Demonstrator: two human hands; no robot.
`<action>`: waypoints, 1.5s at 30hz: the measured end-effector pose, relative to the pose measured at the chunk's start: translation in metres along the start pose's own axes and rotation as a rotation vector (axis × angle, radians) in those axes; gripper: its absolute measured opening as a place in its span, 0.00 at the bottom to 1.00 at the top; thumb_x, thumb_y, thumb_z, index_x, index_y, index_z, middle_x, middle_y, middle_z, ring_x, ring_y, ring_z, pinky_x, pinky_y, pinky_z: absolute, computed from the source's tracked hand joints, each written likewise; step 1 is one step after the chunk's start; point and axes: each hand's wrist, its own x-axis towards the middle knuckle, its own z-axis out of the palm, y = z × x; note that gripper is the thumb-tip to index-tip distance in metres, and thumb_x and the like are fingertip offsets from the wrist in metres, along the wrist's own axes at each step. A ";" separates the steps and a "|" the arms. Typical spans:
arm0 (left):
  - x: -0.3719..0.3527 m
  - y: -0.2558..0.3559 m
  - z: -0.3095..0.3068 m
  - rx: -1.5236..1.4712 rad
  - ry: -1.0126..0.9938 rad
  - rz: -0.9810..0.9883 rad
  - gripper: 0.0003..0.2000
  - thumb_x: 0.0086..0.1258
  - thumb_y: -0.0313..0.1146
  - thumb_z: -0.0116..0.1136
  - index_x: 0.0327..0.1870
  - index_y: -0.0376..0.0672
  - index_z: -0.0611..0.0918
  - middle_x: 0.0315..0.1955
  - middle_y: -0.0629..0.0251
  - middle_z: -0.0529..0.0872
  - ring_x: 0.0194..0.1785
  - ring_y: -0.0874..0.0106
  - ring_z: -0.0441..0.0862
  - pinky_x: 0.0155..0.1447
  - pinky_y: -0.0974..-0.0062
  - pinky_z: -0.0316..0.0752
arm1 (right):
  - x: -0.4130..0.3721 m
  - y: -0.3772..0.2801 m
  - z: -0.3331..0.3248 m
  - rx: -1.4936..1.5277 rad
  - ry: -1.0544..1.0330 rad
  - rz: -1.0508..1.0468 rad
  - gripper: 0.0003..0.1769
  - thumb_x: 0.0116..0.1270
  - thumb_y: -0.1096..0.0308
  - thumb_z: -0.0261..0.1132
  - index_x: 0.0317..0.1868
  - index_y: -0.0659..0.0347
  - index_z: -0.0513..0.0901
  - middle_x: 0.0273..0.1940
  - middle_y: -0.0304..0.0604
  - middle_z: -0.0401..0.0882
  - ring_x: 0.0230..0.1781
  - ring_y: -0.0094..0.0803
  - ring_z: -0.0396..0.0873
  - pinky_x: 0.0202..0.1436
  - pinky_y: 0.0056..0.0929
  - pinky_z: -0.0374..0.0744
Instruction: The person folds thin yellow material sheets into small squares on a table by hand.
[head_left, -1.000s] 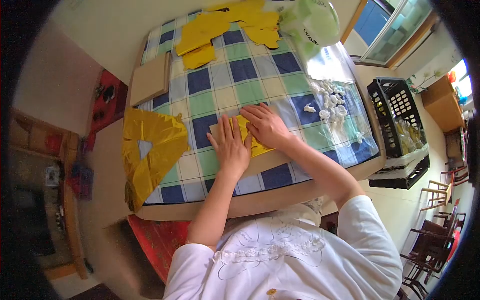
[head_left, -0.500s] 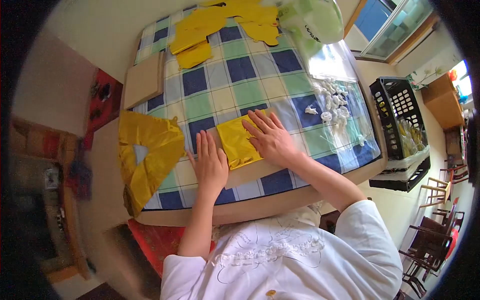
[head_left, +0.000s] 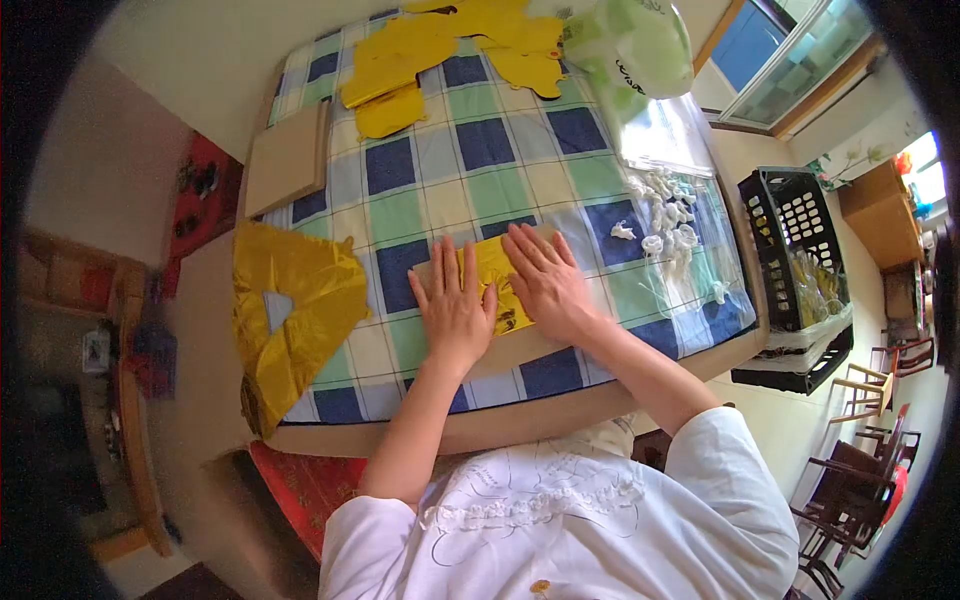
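Note:
A shiny gold foil sheet (head_left: 496, 262) lies on a thin tan board (head_left: 488, 362) on the checked cloth (head_left: 480, 140). My left hand (head_left: 458, 312) rests flat over the left part of the foil, fingers stretched out. Flat on its right part lies my right hand (head_left: 550, 285), fingers extended. Only a narrow strip of foil shows between the hands. To the left, a larger gold piece with a hole (head_left: 320, 295) hangs over the cloth's edge. More gold pieces (head_left: 400, 65) are spread at the far end.
Another tan board (head_left: 287, 160) lies at the left edge. White knotted bits (head_left: 672, 215) and clear plastic (head_left: 712, 262) lie on the right, below a green and white bag (head_left: 640, 50). Black crates (head_left: 800, 225) stand beyond the right edge, with chairs (head_left: 860, 470) farther off.
My left hand has moved right, from beside the foil onto its left part. My right hand has shifted slightly right and down. The view has shifted a little.

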 end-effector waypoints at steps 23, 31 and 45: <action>-0.013 -0.007 -0.005 0.000 0.025 -0.109 0.35 0.74 0.50 0.43 0.74 0.36 0.52 0.73 0.41 0.51 0.78 0.51 0.43 0.74 0.39 0.35 | 0.015 0.032 -0.011 0.328 0.383 0.117 0.09 0.66 0.67 0.59 0.40 0.61 0.83 0.46 0.46 0.80 0.49 0.47 0.76 0.57 0.42 0.72; -0.013 -0.007 -0.006 -0.010 0.016 -0.106 0.35 0.74 0.50 0.44 0.74 0.38 0.53 0.73 0.42 0.51 0.78 0.52 0.43 0.74 0.39 0.36 | 0.034 0.038 -0.004 0.225 0.316 0.152 0.06 0.61 0.67 0.62 0.36 0.55 0.85 0.43 0.42 0.79 0.51 0.43 0.74 0.54 0.40 0.72; -0.012 -0.005 -0.008 -0.001 -0.003 -0.130 0.35 0.74 0.51 0.43 0.75 0.39 0.53 0.74 0.43 0.51 0.78 0.53 0.43 0.74 0.39 0.36 | 0.035 0.040 -0.029 0.084 0.051 0.290 0.13 0.58 0.61 0.66 0.40 0.59 0.82 0.42 0.49 0.81 0.49 0.47 0.77 0.50 0.41 0.75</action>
